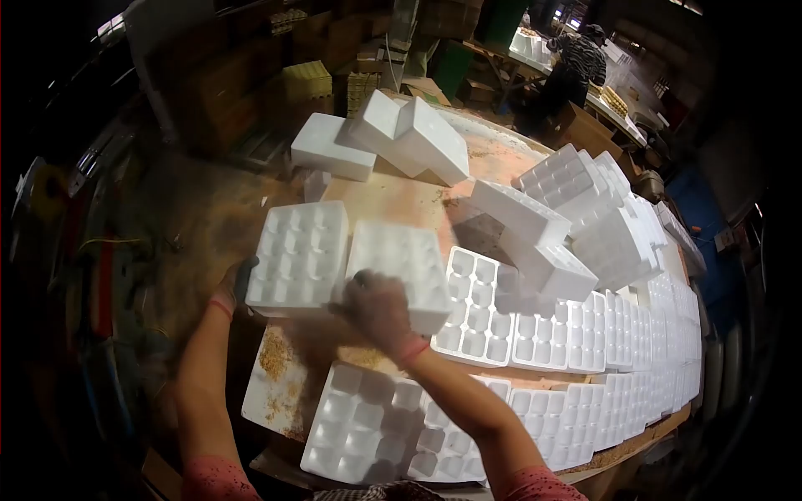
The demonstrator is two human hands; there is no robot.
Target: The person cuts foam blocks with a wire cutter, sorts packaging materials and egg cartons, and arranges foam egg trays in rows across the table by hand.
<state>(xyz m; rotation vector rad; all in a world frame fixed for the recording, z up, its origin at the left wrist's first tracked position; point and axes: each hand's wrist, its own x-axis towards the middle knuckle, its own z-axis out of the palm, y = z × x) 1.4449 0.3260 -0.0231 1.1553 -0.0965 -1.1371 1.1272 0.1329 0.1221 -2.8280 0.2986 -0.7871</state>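
Note:
Two white foam trays with rows of cup-shaped hollows are raised side by side over the table's left end. My left hand (240, 284), in a grey glove with a pink cuff, is closed around the outer side of the left foam tray (299, 255). My right hand (380, 311), gloved likewise and a little blurred, is curled at the near left corner of the right foam tray (401, 259). Its fingertips are partly hidden. Below my forearms, another foam tray (355, 426) lies hollows up at the table's near edge.
Two rows of foam trays (472, 317) run rightward along the table (409, 200). Loose foam blocks (334, 146) lie at the far left end, and a leaning pile (576, 200) stands at the right. A person (579, 63) works at another table behind. Sawdust-like crumbs (276, 355) lie near the left edge.

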